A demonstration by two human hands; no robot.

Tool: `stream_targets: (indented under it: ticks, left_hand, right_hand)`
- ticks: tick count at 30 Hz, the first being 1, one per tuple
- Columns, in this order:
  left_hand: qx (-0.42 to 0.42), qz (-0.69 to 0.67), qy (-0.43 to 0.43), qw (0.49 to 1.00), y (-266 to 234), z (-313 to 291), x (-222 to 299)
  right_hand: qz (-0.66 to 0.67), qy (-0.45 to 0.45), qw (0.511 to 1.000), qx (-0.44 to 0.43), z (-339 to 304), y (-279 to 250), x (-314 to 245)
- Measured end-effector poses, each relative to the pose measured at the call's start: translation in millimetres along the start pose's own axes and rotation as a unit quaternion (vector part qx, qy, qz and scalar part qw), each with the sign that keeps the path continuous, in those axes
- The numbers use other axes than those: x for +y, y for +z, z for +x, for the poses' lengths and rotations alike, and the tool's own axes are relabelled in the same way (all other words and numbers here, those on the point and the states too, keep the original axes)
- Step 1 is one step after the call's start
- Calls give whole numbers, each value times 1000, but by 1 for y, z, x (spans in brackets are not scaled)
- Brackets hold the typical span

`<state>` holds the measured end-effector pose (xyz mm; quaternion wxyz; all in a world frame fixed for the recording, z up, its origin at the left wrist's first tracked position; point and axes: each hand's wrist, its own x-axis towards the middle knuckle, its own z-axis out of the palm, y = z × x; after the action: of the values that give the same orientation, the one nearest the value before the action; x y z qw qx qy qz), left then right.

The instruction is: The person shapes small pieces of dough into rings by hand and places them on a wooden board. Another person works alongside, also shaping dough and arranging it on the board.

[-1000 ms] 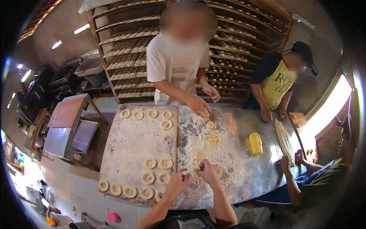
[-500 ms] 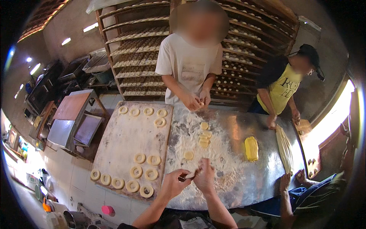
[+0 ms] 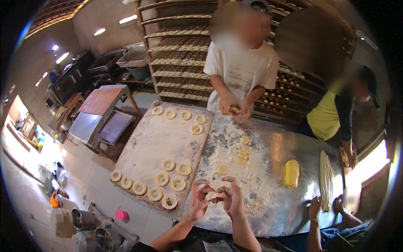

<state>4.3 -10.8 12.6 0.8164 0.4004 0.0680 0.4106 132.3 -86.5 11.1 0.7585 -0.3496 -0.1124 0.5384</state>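
Observation:
Between my left hand [image 3: 198, 202] and my right hand [image 3: 233, 201] is a small piece of pale dough [image 3: 215, 196], held up above the metal table [image 3: 273, 138]. The fingers of both hands are curled round it, thumbs close together, partly hiding its shape. Just beyond them a flat dough round [image 3: 222, 169] lies in the scattered flour [image 3: 218, 145]. Farther off, several more dough rounds [image 3: 242, 155] sit close together. To the left, dough rings [image 3: 169, 202] lie in groups at the near and far ends of a floured board [image 3: 153, 138].
Across the table a person in a white shirt [image 3: 241, 69] handles dough. A person in yellow and black [image 3: 327, 115] stands at the far right. Another person's hands [image 3: 315, 206] touch a long dough strip [image 3: 326, 180]. A yellow block [image 3: 291, 174] lies nearby. Racks of trays [image 3: 180, 54] stand behind.
My hands have come level with each other, the dough now held between both sets of fingers. The view has shifted left. The person in yellow has turned and reaches off the table's right end.

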Motion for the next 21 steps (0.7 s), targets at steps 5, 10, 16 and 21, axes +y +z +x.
stream_targets:
  ticks: [5, 10, 16, 21]
  left_hand:
    - [68, 561, 92, 820, -16, -2, 12]
    - [87, 594, 78, 796, -45, -1, 31]
    - [56, 569, 54, 819, -87, -1, 73]
    - [64, 550, 101, 827, -123, 6, 108]
  right_hand:
    - [-225, -84, 962, -134, 13, 28, 18]
    - [-246, -8, 964, -98, 21, 45, 44]
    - [-470, -150, 854, -163, 45, 79, 80]
    - [-40, -45, 991, -120, 65, 117, 113]
